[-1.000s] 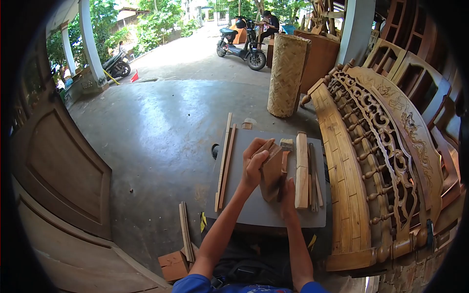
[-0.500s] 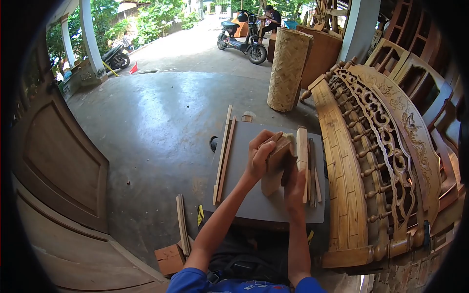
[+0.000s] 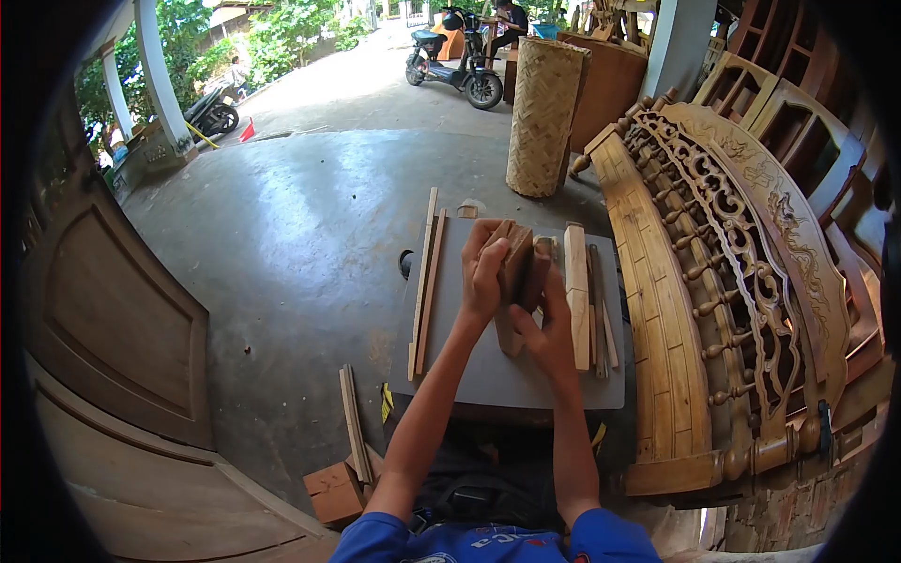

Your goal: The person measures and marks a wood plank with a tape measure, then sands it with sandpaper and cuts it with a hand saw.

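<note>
Above the grey board (image 3: 450,319) in front of me, my left hand (image 3: 483,272) grips a brown wooden piece (image 3: 515,251) from its left side, with the thumb across its face. My right hand (image 3: 552,324) is closed round a darker block (image 3: 535,281) pressed against the right side of that piece. Part of the wood reaches down between my two hands. How the pieces meet is partly hidden by my fingers. Thin wooden strips (image 3: 430,281) lie on the board's left, and a pale wooden bar (image 3: 576,296) lies on its right.
A carved wooden bed frame (image 3: 657,310) leans close on the right. Wooden panels (image 3: 122,319) stand at the left. A wood block (image 3: 333,493) sits on the floor at lower left. Beyond are a woven roll (image 3: 547,117), a scooter (image 3: 455,70) and a seated person (image 3: 511,26).
The held wood has turned more upright and shifted slightly left and up. My right hand has moved, its thumb now showing lower on the wood. The view has tilted slightly downward.
</note>
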The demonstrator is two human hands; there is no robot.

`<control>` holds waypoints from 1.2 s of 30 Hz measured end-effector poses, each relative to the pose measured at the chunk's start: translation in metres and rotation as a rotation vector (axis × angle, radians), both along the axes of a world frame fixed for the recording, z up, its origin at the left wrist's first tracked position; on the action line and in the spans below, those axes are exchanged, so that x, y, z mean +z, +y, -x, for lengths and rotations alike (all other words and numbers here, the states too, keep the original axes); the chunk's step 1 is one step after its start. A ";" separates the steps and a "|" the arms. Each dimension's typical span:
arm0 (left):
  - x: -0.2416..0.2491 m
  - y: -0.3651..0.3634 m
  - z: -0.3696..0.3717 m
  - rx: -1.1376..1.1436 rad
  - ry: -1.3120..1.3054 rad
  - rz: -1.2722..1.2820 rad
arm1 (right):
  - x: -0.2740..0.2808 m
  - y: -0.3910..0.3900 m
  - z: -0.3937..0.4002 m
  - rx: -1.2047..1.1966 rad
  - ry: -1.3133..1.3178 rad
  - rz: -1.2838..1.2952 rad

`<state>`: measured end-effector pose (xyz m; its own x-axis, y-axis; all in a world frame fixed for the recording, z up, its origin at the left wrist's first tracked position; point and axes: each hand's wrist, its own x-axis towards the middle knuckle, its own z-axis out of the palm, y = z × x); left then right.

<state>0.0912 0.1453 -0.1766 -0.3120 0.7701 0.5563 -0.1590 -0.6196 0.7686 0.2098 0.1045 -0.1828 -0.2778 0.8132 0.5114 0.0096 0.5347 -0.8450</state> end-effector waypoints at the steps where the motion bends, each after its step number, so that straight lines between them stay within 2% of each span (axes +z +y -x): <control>1: 0.003 -0.003 0.001 -0.024 0.015 0.015 | 0.003 0.006 0.001 -0.023 -0.015 0.009; 4: 0.012 -0.016 0.010 -0.132 0.034 0.079 | -0.013 0.028 -0.004 -0.103 -0.127 -0.016; 7: 0.002 -0.014 0.021 -0.201 -0.066 0.025 | -0.062 0.039 -0.004 -0.022 -0.121 0.052; 11: -0.003 -0.035 0.050 -0.283 -0.081 0.148 | -0.096 0.036 -0.017 0.005 -0.213 0.097; 12: 0.007 -0.049 0.063 -0.304 0.025 0.164 | -0.106 0.035 -0.021 -0.009 -0.241 0.106; 13: 0.028 -0.073 0.069 -0.311 0.053 0.294 | -0.112 0.032 -0.026 -0.028 -0.267 0.113; 15: 0.024 -0.097 0.091 -0.127 0.231 0.383 | -0.123 0.019 -0.035 -0.024 -0.322 0.114; 16: 0.025 -0.111 0.093 -0.026 0.216 0.440 | -0.136 0.016 -0.039 -0.010 -0.368 0.109; 18: 0.007 -0.133 0.099 0.160 0.537 0.484 | -0.153 0.005 -0.040 0.019 -0.422 0.067; 22: -0.025 -0.163 0.130 0.086 0.648 0.548 | -0.138 -0.018 -0.048 0.050 -0.403 0.118; 23: -0.031 -0.168 0.131 0.073 0.673 0.544 | -0.137 -0.025 -0.054 0.042 -0.378 0.139; 26: -0.052 -0.184 0.127 0.128 0.499 0.518 | -0.135 -0.044 -0.069 -0.003 -0.284 0.179; 28: -0.072 -0.192 0.119 0.089 0.376 0.484 | -0.137 -0.061 -0.084 -0.065 -0.201 0.208; 30: -0.075 -0.197 0.098 0.013 0.268 0.518 | -0.153 -0.077 -0.095 -0.192 -0.133 0.231; 32: -0.082 -0.190 0.078 -0.044 0.276 0.494 | -0.151 -0.088 -0.106 -0.334 -0.049 0.262; 35: -0.096 -0.166 0.053 -0.113 0.229 0.476 | -0.155 -0.084 -0.123 -0.560 0.189 0.274; 36: -0.102 -0.159 0.046 -0.140 0.205 0.475 | -0.164 -0.078 -0.132 -0.610 0.288 0.393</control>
<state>0.0452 -0.0135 -0.2786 -0.1101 0.9784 0.1751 -0.0323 -0.1796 0.9832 0.3419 0.0260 -0.3465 0.3765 0.9161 0.1382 -0.0431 0.1663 -0.9851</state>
